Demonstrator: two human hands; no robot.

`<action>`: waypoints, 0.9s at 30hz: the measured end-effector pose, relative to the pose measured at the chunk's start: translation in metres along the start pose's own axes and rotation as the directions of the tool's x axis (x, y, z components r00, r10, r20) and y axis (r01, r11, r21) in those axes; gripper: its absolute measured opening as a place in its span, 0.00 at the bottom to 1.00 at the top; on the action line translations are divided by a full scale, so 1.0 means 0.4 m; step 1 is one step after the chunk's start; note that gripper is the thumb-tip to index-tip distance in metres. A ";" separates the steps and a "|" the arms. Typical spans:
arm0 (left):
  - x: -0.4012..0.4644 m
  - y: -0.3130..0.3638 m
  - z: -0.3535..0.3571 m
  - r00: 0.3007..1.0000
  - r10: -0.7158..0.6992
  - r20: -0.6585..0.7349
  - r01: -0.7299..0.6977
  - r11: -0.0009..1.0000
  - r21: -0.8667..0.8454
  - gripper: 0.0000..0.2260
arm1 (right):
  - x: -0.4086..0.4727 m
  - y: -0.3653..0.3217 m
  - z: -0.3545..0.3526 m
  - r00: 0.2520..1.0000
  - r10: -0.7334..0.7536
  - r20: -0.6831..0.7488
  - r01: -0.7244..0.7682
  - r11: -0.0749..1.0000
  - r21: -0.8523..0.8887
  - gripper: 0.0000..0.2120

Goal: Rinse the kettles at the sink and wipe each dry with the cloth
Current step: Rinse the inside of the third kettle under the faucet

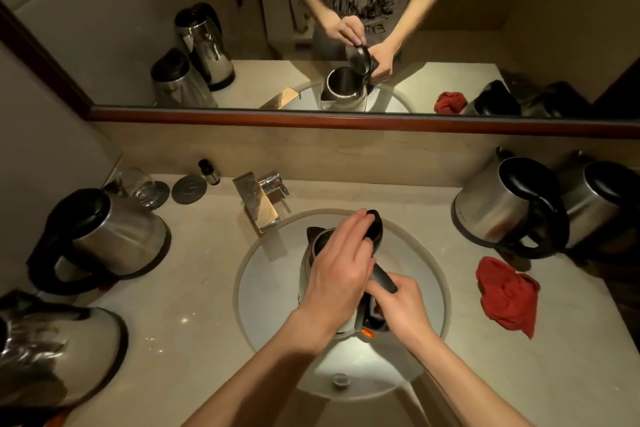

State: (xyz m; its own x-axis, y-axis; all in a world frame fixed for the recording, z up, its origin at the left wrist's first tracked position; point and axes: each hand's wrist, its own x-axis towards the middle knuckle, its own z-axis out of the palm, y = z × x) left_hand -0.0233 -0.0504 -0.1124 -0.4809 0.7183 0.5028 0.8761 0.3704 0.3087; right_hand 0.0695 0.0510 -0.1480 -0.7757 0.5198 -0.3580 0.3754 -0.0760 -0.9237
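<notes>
Right hand curled tight round the white steel kettle handle over the round sink basin, left hand pinching black lid back, best tilted under the square chrome tap.

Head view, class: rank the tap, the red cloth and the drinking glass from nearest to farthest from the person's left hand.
1. Tap: just beyond the left hand, at the basin's back edge.
2. Red cloth: on the counter, right of the basin.
3. Drinking glass: back left corner of the counter.
</notes>
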 end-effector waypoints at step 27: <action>0.007 -0.502 -0.022 0.942 -0.171 0.290 0.203 0.975 -0.085 0.29 | 0.163 0.026 0.228 0.979 0.164 -0.121 -0.156 0.985 0.067 0.18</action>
State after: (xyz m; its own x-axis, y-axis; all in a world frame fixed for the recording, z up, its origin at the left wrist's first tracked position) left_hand -0.2008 -0.1281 -0.1657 -0.5925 0.7837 0.1866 0.7537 0.4576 0.4717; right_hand -0.0232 0.0065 -0.1932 -0.6367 0.5994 -0.4852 0.4572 -0.2132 -0.8634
